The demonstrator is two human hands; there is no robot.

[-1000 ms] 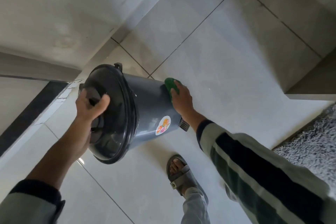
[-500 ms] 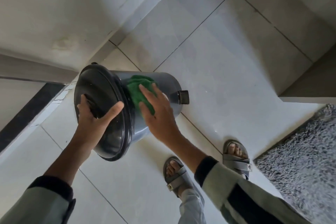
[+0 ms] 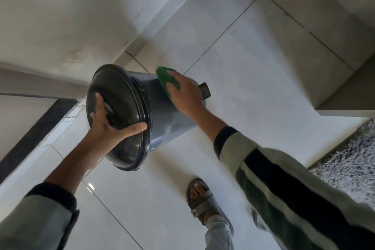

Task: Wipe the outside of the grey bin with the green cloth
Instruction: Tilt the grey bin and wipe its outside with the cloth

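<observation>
The grey bin (image 3: 168, 122) is tilted toward me above the tiled floor, its black lid (image 3: 119, 107) facing the camera. My left hand (image 3: 109, 124) grips the lid, fingers in its recessed handle and thumb stretched toward the rim. My right hand (image 3: 184, 95) presses the green cloth (image 3: 167, 80) flat against the upper side of the bin's wall, near its base. The black foot pedal (image 3: 205, 90) sticks out just past my right hand. The bin's far side and bottom are hidden.
A white wall (image 3: 71, 16) with a skirting runs close behind the bin. A step edge (image 3: 345, 95) rises at the right, with a shaggy grey mat (image 3: 353, 166) below it. My sandalled foot (image 3: 200, 201) stands on the glossy tiles (image 3: 253, 87) beneath the bin.
My right hand slid the cloth from near the lid rim along the wall toward the bin's base. The bin turned a little, and the camera view shifted.
</observation>
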